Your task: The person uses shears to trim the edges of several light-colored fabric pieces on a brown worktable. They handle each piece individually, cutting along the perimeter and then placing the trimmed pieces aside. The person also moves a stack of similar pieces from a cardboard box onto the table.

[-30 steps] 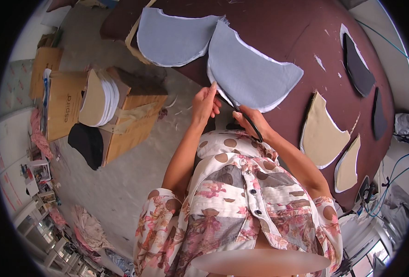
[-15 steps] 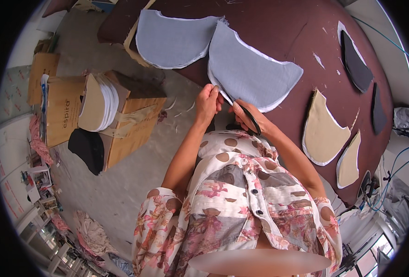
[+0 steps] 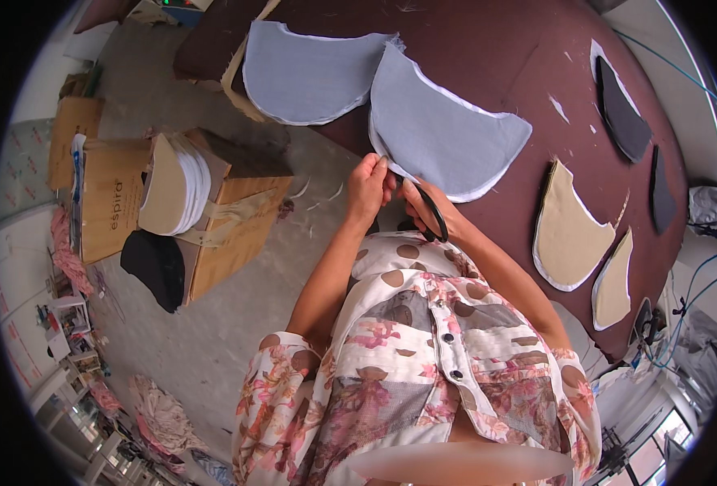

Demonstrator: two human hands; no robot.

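A curved blue-grey fabric piece [image 3: 447, 121] with a white edge lies near the front edge of the brown-covered table. Its lower left edge is pinched in the fingers of my left hand [image 3: 367, 186]. Close beside it, my right hand [image 3: 433, 206] is closed round black-handled scissors [image 3: 434, 212]. The blades sit along the fabric's white border, mostly hidden by my fingers. Touching that piece on the left, a second blue-grey piece [image 3: 310, 77] of similar shape overhangs the table edge slightly.
Beige pieces [image 3: 573, 227] and dark pieces [image 3: 624, 121] lie on the table [image 3: 488, 49] to the right, among small white scraps. On the floor at left stands a cardboard box [image 3: 245, 206] with a stack of beige and white pieces [image 3: 176, 186] and a black piece [image 3: 154, 267].
Both hands have shifted slightly down in view, still at the fabric's lower left edge. The scissors' handles have turned a little in my right hand.
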